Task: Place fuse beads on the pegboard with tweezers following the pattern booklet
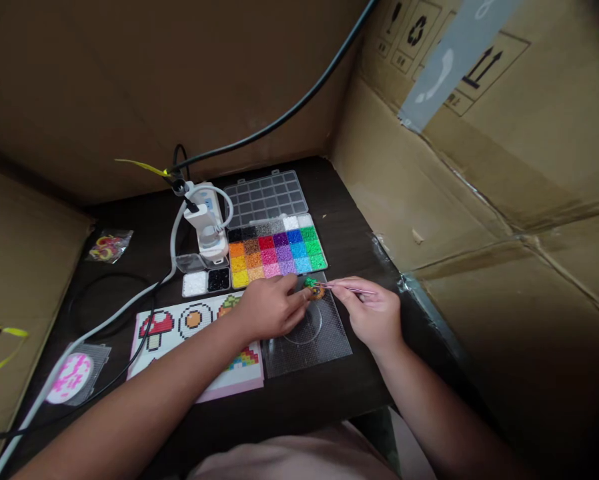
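Observation:
A clear pegboard (329, 333) lies on the dark table, with a small green and orange bead figure (318, 291) near its far edge. My left hand (272, 308) rests over the board's left part, fingers reaching forward with a gap between them and fingertips beside the beads. In my right hand (377, 313) thin pink tweezers (354, 289) are pinched, their tips at the figure's right side. A round clear dish or ring (312, 328) shows on the board, partly behind my left hand. The left forearm covers part of a pattern sheet (162, 353) with pixel pictures.
Behind the board stands a sorted bead box (267, 259) with its clear lid (267, 197) open. Left of it are a white and black bead case (195, 283) and a power strip (212, 233) with cables. Cardboard walls (429, 200) enclose the table.

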Available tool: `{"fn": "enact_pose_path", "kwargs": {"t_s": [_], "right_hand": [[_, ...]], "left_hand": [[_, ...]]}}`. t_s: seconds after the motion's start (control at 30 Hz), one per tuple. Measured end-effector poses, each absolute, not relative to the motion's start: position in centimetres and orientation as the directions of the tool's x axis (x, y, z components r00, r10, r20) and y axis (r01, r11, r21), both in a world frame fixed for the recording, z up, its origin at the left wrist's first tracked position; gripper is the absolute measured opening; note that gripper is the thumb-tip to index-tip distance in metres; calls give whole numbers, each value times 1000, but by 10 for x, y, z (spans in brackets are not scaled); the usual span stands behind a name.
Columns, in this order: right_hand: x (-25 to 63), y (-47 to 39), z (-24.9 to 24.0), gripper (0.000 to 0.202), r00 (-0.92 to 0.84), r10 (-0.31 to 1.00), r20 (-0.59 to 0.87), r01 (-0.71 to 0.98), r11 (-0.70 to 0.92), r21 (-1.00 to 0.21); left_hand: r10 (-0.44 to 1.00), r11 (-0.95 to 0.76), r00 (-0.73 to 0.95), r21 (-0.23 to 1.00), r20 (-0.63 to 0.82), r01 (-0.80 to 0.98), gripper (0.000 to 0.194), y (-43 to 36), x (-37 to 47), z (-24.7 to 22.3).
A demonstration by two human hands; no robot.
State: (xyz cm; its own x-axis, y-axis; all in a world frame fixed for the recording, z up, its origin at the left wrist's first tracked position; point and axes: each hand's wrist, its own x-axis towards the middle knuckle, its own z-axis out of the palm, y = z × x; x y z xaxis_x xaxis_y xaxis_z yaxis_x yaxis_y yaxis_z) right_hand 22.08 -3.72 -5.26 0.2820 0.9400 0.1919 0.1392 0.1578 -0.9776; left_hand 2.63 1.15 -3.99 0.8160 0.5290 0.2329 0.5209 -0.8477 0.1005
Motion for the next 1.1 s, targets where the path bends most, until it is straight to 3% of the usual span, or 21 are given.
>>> {"fn": "enact_pose_path", "kwargs": {"t_s": [1.1], "right_hand": [[221,-37,-52,5,296,937,187,153,147,-977]], "left_hand": [[536,-844,819,108,205,525,31,14,29,-38]]}}
